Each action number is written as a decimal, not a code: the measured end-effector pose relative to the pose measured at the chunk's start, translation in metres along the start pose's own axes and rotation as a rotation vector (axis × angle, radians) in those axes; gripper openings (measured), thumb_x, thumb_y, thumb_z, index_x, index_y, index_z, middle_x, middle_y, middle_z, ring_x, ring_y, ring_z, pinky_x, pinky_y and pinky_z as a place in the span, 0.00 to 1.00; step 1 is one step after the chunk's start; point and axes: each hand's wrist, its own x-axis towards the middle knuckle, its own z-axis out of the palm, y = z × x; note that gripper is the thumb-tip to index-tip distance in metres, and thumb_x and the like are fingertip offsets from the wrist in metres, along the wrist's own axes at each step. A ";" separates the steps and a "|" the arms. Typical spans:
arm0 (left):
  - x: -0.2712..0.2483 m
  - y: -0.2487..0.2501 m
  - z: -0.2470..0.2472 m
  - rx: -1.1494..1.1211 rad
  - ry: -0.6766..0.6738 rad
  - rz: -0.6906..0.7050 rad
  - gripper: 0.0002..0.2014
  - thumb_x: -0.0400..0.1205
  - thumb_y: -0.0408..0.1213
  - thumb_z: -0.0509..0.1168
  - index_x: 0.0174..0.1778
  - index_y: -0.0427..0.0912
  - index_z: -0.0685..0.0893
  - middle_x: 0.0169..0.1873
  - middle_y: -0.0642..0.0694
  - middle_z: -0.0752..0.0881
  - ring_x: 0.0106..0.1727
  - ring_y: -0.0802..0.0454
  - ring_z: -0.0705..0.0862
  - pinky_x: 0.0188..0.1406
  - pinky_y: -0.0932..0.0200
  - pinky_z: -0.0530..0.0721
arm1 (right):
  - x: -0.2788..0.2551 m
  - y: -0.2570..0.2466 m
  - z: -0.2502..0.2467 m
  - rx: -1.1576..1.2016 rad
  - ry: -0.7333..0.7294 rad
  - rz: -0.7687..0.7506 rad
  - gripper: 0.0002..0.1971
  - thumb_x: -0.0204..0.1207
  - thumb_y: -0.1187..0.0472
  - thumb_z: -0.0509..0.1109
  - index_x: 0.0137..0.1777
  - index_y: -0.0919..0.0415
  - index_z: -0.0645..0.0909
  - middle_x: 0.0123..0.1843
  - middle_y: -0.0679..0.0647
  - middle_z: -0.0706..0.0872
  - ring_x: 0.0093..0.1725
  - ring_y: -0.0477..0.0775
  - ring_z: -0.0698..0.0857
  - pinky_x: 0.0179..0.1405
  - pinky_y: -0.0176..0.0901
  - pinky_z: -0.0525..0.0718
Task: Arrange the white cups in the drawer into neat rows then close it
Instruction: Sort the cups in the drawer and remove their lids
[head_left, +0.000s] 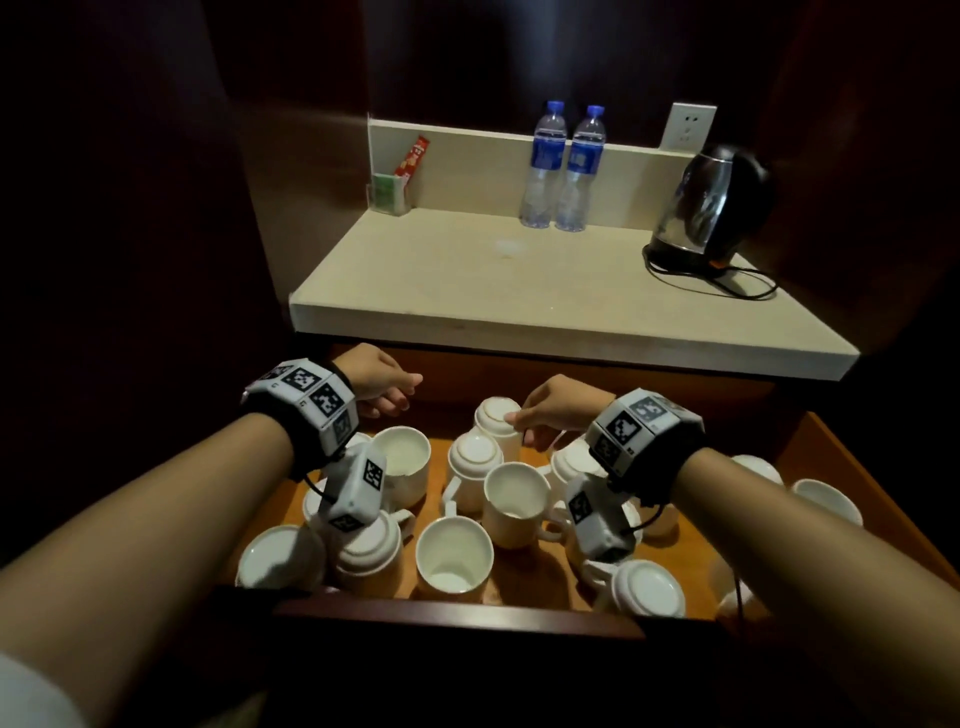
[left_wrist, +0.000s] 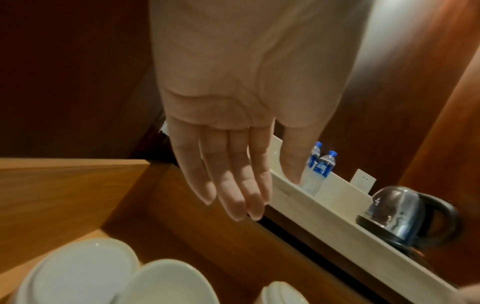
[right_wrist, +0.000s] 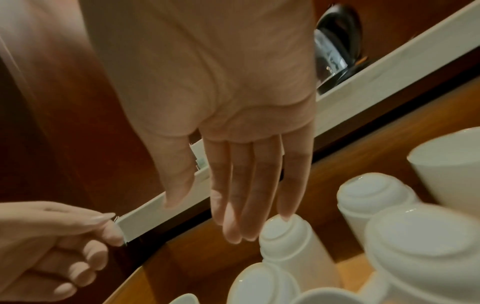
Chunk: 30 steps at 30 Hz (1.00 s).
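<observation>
An open wooden drawer (head_left: 457, 616) holds several white cups in a loose jumble. Some stand upright, like the cup (head_left: 453, 556) near the front; others are upside down. My right hand (head_left: 522, 426) reaches to the back of the drawer. Its fingers are straight, and the fingertips touch the base of an upside-down cup (head_left: 497, 413), as the right wrist view shows (right_wrist: 283, 232). My left hand (head_left: 395, 395) hovers over the drawer's back left corner, relaxed and holding nothing; its fingers (left_wrist: 233, 195) look straight in the left wrist view.
Above the drawer a pale countertop (head_left: 519, 291) carries two water bottles (head_left: 543, 166), a black kettle (head_left: 711, 202) with a trailing cord, and a sachet holder (head_left: 389, 195). Dark wooden walls close in on both sides.
</observation>
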 end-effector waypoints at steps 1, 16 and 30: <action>0.006 -0.002 -0.003 -0.001 0.001 -0.004 0.12 0.81 0.42 0.66 0.41 0.36 0.84 0.31 0.43 0.85 0.28 0.53 0.79 0.32 0.61 0.76 | 0.008 -0.004 0.003 0.006 -0.008 0.000 0.13 0.77 0.53 0.71 0.39 0.62 0.84 0.38 0.58 0.86 0.32 0.51 0.83 0.36 0.41 0.79; 0.102 -0.040 0.001 0.058 -0.135 0.030 0.09 0.81 0.43 0.66 0.39 0.42 0.83 0.32 0.45 0.85 0.28 0.54 0.80 0.31 0.62 0.75 | 0.094 -0.004 0.030 -0.347 0.241 0.198 0.26 0.76 0.48 0.71 0.68 0.63 0.75 0.65 0.59 0.82 0.64 0.59 0.81 0.57 0.46 0.79; 0.139 -0.056 0.025 0.034 -0.148 -0.001 0.06 0.79 0.42 0.68 0.39 0.46 0.82 0.36 0.47 0.86 0.36 0.56 0.81 0.37 0.62 0.79 | 0.160 0.003 0.040 -0.489 0.059 0.290 0.30 0.66 0.36 0.74 0.56 0.62 0.78 0.44 0.54 0.82 0.44 0.54 0.81 0.39 0.43 0.77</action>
